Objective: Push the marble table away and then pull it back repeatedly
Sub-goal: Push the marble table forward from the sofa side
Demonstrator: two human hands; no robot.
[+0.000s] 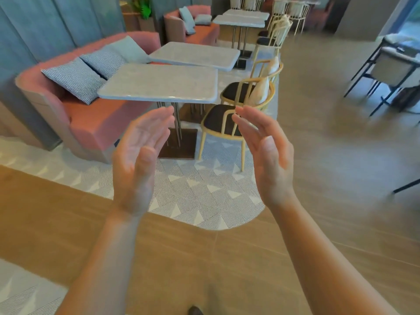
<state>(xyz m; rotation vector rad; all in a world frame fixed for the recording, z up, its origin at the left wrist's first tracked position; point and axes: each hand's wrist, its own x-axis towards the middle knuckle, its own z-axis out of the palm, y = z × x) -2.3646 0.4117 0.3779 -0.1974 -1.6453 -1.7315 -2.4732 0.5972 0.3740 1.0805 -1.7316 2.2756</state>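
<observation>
A pale grey marble table (pixel 159 84) with rounded corners stands ahead of me on thin metal legs and a dark square base. My left hand (pixel 138 160) and my right hand (pixel 266 153) are raised in front of me, palms facing each other, fingers apart and holding nothing. Both hands are short of the table's near edge and do not touch it. The fingertips of both hands point toward the underside of that edge.
A pink sofa (pixel 95 123) with checked cushions lies left of the table. Wooden chairs (pixel 225 123) with dark seats stand to its right. A second marble table (pixel 195 54) sits just behind, more farther back. Patterned tile floor is under the furniture, wood floor under me.
</observation>
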